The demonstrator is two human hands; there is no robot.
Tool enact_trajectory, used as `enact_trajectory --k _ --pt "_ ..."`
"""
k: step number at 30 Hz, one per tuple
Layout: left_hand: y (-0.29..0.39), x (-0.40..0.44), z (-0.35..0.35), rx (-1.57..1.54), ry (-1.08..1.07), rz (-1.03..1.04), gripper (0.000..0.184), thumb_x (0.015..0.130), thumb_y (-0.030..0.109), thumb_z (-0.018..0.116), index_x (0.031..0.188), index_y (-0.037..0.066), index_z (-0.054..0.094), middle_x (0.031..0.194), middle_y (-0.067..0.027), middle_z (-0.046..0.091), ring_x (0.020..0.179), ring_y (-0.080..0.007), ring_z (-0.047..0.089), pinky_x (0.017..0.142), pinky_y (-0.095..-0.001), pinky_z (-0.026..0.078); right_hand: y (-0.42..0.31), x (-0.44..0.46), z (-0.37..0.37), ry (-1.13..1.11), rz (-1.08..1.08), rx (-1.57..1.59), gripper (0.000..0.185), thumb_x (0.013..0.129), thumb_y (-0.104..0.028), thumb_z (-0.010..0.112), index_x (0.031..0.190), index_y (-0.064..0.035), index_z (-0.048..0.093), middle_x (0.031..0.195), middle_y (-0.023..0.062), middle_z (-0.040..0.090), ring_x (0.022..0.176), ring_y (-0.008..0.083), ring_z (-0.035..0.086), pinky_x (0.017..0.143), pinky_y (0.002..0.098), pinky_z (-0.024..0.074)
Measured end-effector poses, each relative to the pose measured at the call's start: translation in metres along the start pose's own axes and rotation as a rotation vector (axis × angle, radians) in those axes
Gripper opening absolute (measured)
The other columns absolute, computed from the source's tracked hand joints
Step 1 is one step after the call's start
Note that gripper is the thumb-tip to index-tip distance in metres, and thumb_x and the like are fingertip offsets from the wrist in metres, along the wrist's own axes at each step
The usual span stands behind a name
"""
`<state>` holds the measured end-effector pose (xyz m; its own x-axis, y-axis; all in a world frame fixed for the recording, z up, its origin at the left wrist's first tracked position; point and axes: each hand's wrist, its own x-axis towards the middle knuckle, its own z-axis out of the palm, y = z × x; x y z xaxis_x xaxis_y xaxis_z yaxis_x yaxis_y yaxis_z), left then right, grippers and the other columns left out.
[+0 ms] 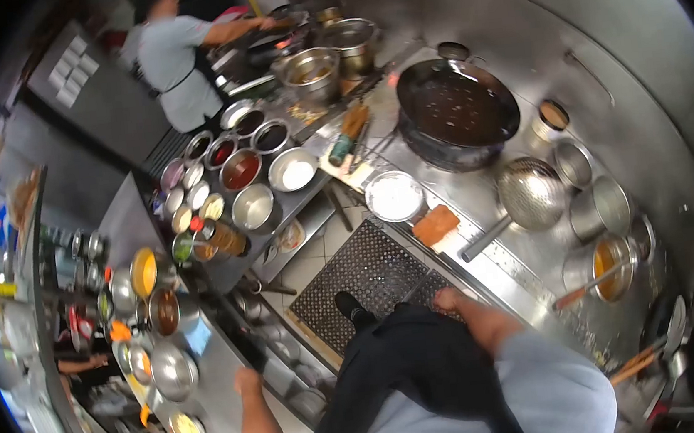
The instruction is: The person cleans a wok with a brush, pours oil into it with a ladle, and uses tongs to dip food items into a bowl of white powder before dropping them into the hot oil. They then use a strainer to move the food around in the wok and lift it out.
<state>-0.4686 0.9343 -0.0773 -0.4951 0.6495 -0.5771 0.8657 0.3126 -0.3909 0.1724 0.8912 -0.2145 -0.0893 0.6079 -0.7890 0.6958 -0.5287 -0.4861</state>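
Note:
My left hand (248, 382) hangs beside the edge of the prep counter on the left, its fingers curled in. Nothing shows in it. A steel bowl (174, 373) stands on that counter, beyond the hand. My right hand (449, 300) is low beside my dark apron, near the front edge of the stove counter. Its fingers are curled too, with nothing visible in them. Closest to it on the stove counter are an orange-brown folded cloth (435, 225) and a perforated strainer ladle (531, 195), whose handle points toward me.
A large wok (458, 110) of dark liquid sits on the stove counter. Sauce bowls (241, 169) crowd the cart ahead. A black perforated mat (353, 274) covers the floor between the counters. Another person (174, 66) works at pots at the far end.

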Motion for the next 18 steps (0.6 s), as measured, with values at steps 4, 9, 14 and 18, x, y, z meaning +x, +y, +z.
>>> enact_trajectory --k 4,9,14,18 --pt "0.000 0.007 0.003 0.022 -0.006 -0.050 0.029 0.083 0.017 0.062 0.110 0.008 0.070 0.119 -0.0124 0.066 0.111 -0.0289 0.064 0.091 -0.0376 0.053 0.011 0.014 0.011 0.074 0.031 0.196 0.036 0.087 -0.027 0.054 0.059 -0.0058 0.062 0.055 0.0062 0.062 0.050 0.0204 0.061 0.051 0.0358 0.0516" --pt "0.007 -0.006 -0.006 0.006 -0.001 -0.061 0.030 0.082 0.019 0.064 0.110 0.009 0.069 0.120 -0.0117 0.066 0.112 -0.0282 0.063 0.091 -0.0375 0.053 0.005 0.002 0.003 0.055 0.063 0.176 0.039 0.089 -0.034 0.052 0.065 -0.0055 0.064 0.057 0.0077 0.062 0.050 0.0213 0.061 0.052 0.0371 0.0502" --pt "0.008 -0.009 -0.005 -0.018 0.043 -0.079 0.035 0.078 0.020 0.071 0.111 0.009 0.069 0.119 -0.0095 0.067 0.112 -0.0266 0.064 0.090 -0.0384 0.054 0.022 0.017 0.008 0.048 -0.034 0.009 0.035 0.085 -0.034 0.054 0.072 -0.0048 0.068 0.060 0.0109 0.064 0.054 0.0229 0.063 0.059 0.0386 0.0525" --pt "0.000 0.004 0.008 -0.035 0.035 -0.048 0.030 0.083 0.018 0.064 0.110 0.006 0.069 0.117 -0.0135 0.067 0.111 -0.0290 0.064 0.090 -0.0393 0.054 0.014 0.011 0.002 0.047 -0.056 0.046 0.039 0.091 -0.029 0.050 0.061 -0.0057 0.059 0.052 0.0080 0.058 0.042 0.0200 0.055 0.043 0.0355 0.0445"
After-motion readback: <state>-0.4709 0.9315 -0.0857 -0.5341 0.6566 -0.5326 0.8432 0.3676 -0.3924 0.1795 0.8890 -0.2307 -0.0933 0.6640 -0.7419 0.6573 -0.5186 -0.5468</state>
